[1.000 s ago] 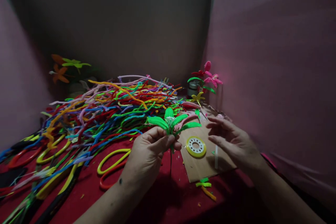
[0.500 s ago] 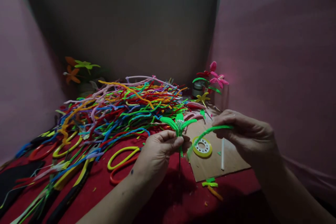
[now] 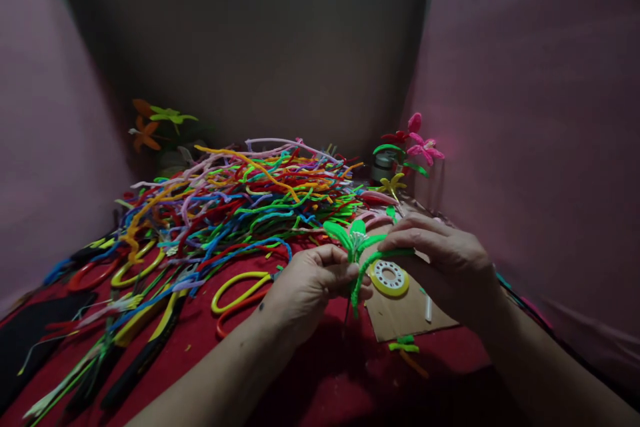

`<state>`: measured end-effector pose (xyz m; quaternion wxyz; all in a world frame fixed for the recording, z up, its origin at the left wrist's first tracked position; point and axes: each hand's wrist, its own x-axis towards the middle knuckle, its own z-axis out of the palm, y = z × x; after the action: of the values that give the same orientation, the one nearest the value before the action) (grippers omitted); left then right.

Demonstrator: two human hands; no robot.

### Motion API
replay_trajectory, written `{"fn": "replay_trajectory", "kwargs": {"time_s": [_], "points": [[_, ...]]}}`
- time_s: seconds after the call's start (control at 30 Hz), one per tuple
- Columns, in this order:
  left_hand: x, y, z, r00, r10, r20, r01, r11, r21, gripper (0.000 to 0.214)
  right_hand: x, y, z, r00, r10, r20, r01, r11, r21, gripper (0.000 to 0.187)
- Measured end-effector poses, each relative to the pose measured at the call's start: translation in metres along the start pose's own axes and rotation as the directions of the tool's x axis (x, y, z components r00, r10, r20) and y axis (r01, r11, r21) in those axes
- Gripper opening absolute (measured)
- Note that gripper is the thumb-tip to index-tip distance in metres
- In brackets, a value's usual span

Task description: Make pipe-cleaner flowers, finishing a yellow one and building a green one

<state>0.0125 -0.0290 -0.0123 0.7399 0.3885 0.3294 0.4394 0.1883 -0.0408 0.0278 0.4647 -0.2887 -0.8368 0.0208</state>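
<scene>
Head view: the left hand (image 3: 310, 283) is closed in a pinch, thumb against forefinger, gripping the base of a bright green fuzzy flower with white stamens (image 3: 357, 237). The flower is upright, above the tabletop covered in red cloth (image 3: 310, 380), with a thin dark stem (image 3: 347, 313) running down below the grip. The right hand (image 3: 447, 250) is nearly closed, its fingertips pinching the upper end of a loose, curved green fuzzy strip (image 3: 361, 273). The strip arcs down beside the flower's base, its lower end hanging at the left fingertips; whether it touches the base cannot be determined. The step in hand is judged to be placing this strip against the flower's base. The next move calls for a steady left pinch and close control of the strip's lower end, so that it seats without displacing the petals. Pose: both forearms reach forward from the lower corners and converge; the left thumb is uppermost, while the right hand has its back raised and its fingers directed inward. A yellow tape roll with a white perforated core (image 3: 399, 275) lies beneath the work, on a brown cardboard sheet (image 3: 393, 321).
</scene>
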Motion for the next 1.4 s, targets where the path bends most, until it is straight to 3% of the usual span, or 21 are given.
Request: {"fn": "replay_trajectory", "kwargs": {"time_s": [0.63,1.07,1.4], "points": [[0.000,0.001,-0.004,0.998,0.043,0.047,-0.049,0.992,0.114,0.021,-0.002,0.000,0.014,0.996,-0.003,-0.087,-0.013,0.982,-0.191,0.011],[-0.004,0.004,0.003,0.996,0.068,0.064,-0.077,0.986,0.147,0.016,-0.010,-0.001,0.016,0.990,0.019,-0.138,-0.047,0.979,-0.201,0.014],[-0.008,0.007,0.007,0.989,0.141,0.039,-0.146,0.966,0.214,0.009,-0.013,-0.005,0.019,0.985,0.111,-0.131,-0.128,0.984,-0.123,0.017]]}}
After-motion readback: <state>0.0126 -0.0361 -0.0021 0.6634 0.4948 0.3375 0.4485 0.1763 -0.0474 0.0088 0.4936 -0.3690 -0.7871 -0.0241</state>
